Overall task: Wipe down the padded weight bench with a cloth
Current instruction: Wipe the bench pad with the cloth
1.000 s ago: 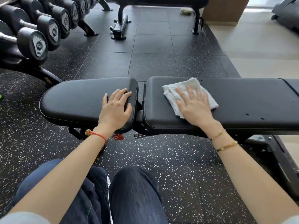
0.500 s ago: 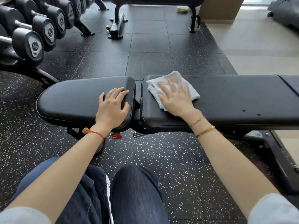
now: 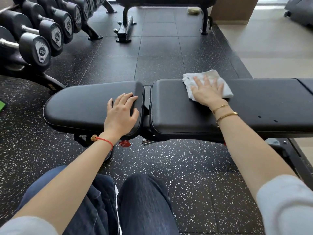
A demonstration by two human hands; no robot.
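Since a moment ago, you are sliding the cloth (image 3: 207, 85) rightward and toward the far edge of the long pad (image 3: 264, 106). Your right hand (image 3: 207, 93) is pressing it flat, fingers straight and spread. Your left hand (image 3: 121, 114) is resting, fingers relaxed, on the seat pad (image 3: 81, 106), left of the gap.

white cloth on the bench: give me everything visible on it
The cloth is white, soft, towel-like fabric, folded into a rough rectangle with rumpled, layered edges. It lies flat on the longer back pad of the black bench, at the pad's far edge, where one corner sticks out slightly past the edge. The right hand presses on it palm down, fingers straight and spread, covering its middle, so only the borders show. The left hand rests on the seat pad and does not touch the cloth.
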